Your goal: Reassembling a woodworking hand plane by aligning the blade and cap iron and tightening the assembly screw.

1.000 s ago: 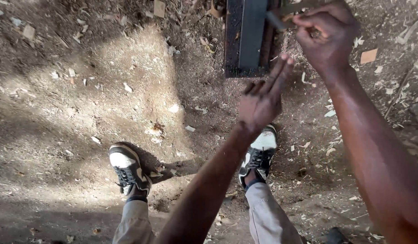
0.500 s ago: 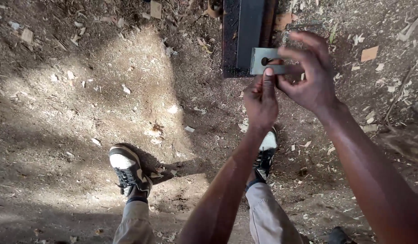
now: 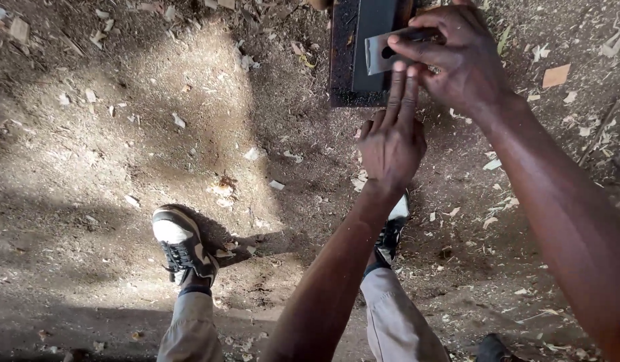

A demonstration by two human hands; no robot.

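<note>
Steel, flat and grey, forms the blade (image 3: 382, 52) that is held at the top of the view, over a dark sharpening block (image 3: 353, 60). The blade is laid flat on the block's upper face, with its long axis running left to right, across the block, whose own length runs away from the person. A dark slot is seen in the blade near its middle.

The right hand (image 3: 457, 57) is closed on the blade's right end, fingers curled over the top and thumb beneath; this hand is the nearer of the two and carries the grip. The left hand (image 3: 390, 141) is set just below, toward the person, and is not clamped on anything: two fingers are stretched forward, and their tips are pressed down at the blade's near edge, while the other fingers are folded. Both hands are thus brought close together at the block's right side.

Below them, two shoes (image 3: 182, 245) are planted apart on bare earth (image 3: 88, 167) strewn with wood chips.
</note>
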